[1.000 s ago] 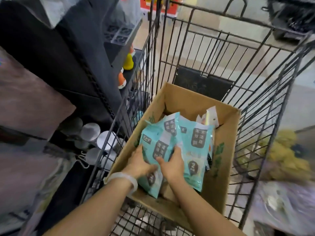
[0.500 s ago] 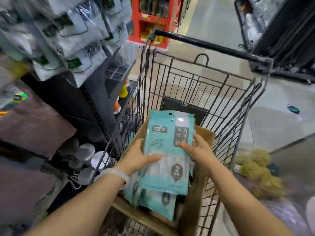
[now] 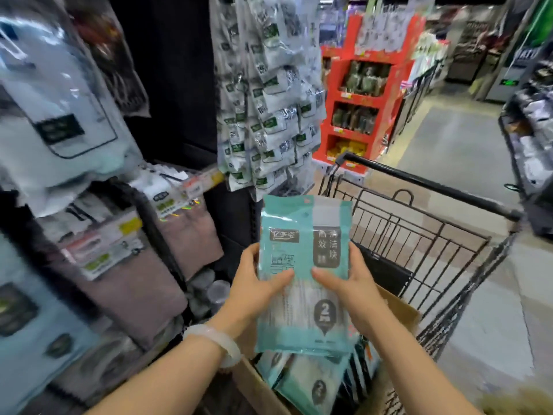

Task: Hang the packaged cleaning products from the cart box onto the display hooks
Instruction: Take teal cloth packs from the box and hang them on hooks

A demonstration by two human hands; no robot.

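Note:
I hold a stack of teal packaged cleaning products upright in front of me, above the cardboard box in the black wire cart. My left hand grips the stack's left edge, thumb on the front. My right hand grips its right edge the same way. More teal packs lie in the box below. Display hooks on the dark shelving carry hanging white-and-green packs above and behind the stack; the hooks themselves are hidden by the packs.
Large pale packs hang at upper left, with brown cloths and tagged goods below. A red display stand stands across the aisle. Another rack is at the right edge. Grey floor runs to the right of the cart.
Both hands have lifted the teal packs out of the box and up to chest height. My view has tilted up from the cart to the hanging display and aisle.

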